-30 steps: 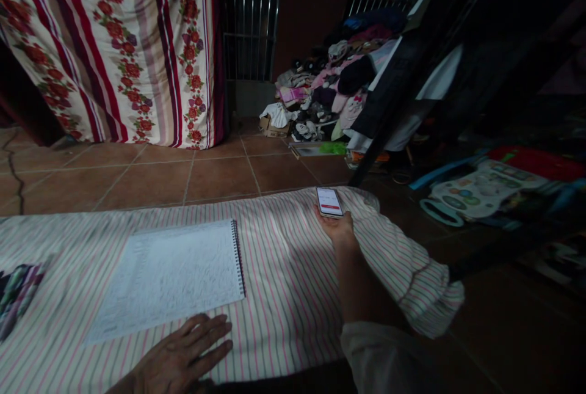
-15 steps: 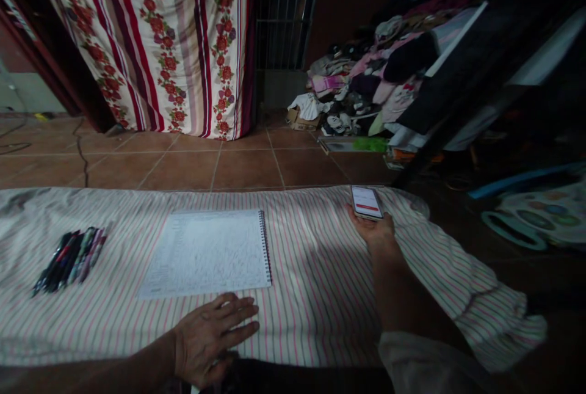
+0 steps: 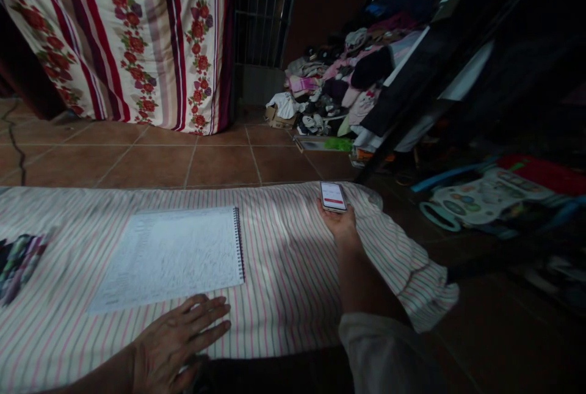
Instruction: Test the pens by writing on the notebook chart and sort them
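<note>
My left hand point(image 3: 176, 340) lies flat, fingers spread, on a pink-striped sheet point(image 3: 284, 272) just below a spiral-bound notebook point(image 3: 174, 255) covered in writing. My right hand point(image 3: 339, 223) reaches out along the sheet's far right edge and holds a lit white phone point(image 3: 332, 195), screen up. A bundle of pens point(image 3: 17, 264) lies blurred at the sheet's left end.
Brown floor tiles point(image 3: 220, 162) run beyond the sheet. A floral striped curtain point(image 3: 137, 33) hangs at the back left. A pile of clothes and shoes point(image 3: 339, 88) sits by a dark slanted frame point(image 3: 412, 76). A colourful toy board point(image 3: 480, 198) lies on the right.
The view swung left half a second ago, then back right. Both hands keep their places on the sheet, the right still holding the phone.
</note>
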`<action>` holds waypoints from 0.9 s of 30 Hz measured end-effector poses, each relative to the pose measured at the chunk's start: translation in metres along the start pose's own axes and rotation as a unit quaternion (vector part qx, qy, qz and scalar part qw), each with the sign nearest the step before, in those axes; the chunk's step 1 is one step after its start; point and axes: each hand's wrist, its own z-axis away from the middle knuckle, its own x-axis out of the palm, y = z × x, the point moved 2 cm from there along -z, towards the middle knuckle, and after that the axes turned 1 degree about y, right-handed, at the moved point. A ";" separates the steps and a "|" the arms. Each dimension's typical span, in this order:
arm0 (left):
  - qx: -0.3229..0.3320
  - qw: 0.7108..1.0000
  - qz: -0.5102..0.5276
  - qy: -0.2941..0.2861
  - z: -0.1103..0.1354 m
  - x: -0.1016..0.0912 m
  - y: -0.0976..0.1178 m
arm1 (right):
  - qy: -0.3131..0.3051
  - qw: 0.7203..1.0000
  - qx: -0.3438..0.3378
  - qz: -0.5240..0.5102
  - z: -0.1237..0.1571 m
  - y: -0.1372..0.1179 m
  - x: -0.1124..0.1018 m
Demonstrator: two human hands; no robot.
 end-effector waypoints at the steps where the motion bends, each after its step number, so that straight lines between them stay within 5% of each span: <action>1: -0.003 1.000 0.001 0.000 -0.001 0.000 0.000 | 0.010 1.000 0.004 0.002 0.000 0.000 0.001; 16: 0.015 0.999 0.044 0.001 -0.002 0.001 -0.005 | 0.024 1.000 -0.001 -0.016 0.024 -0.005 -0.002; 27: 0.044 0.998 0.053 -0.008 -0.008 -0.004 -0.010 | -0.023 0.998 0.055 -0.027 0.092 0.021 0.021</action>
